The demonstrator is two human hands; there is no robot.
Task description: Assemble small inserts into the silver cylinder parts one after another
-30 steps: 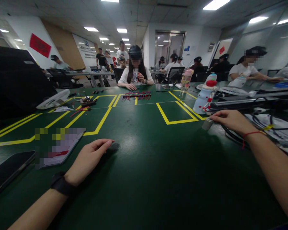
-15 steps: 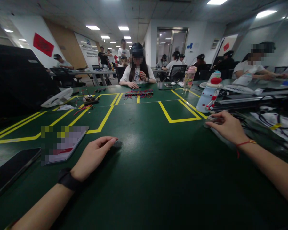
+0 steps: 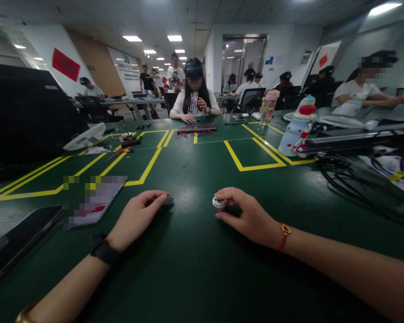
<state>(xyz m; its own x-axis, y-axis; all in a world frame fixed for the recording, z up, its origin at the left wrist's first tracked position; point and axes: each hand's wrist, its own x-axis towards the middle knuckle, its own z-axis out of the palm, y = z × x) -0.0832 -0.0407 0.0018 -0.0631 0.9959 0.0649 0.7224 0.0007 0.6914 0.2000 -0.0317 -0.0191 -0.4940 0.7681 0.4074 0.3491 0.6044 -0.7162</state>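
My right hand (image 3: 244, 213) grips a small silver cylinder (image 3: 218, 205) between thumb and fingers. The cylinder stands upright at the table top, a pale round cap on its upper end. To the left, my left hand (image 3: 141, 215) rests low over the green table (image 3: 191, 269), thumb pressed against the fingers. A dark grey patch shows at those fingertips; whether it is a small object or a shadow I cannot tell. A gap of bare table separates the two hands.
A phone-like slab with a blurred screen (image 3: 99, 202) and a black slab (image 3: 23, 240) lie left. A bundle of coloured wires (image 3: 195, 130) sits ahead, before a seated person. At right stand a blue bottle (image 3: 291, 137) and black cables (image 3: 343, 181).
My right hand has come from the right side, near the blue bottle, to the table's middle with the silver cylinder. My left hand has stayed nearly still; the view has shifted slightly.
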